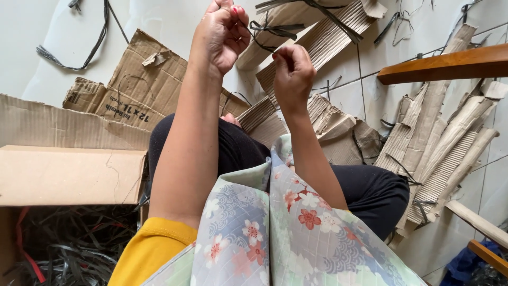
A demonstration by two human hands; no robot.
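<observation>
Left hand (222,33): fingers curling shut, pinching a dark strip (270,29) at the fingertips.
Right hand (292,71): closing on the same strip — just below the left.
Advice: probably best keeping it taut, pinching near the ends.
Below the hands: cardboard (328,32).

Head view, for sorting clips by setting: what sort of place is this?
Probably a home floor used for craft work: white floor tiles, torn cardboard pieces, and a box of dark strips.
</observation>
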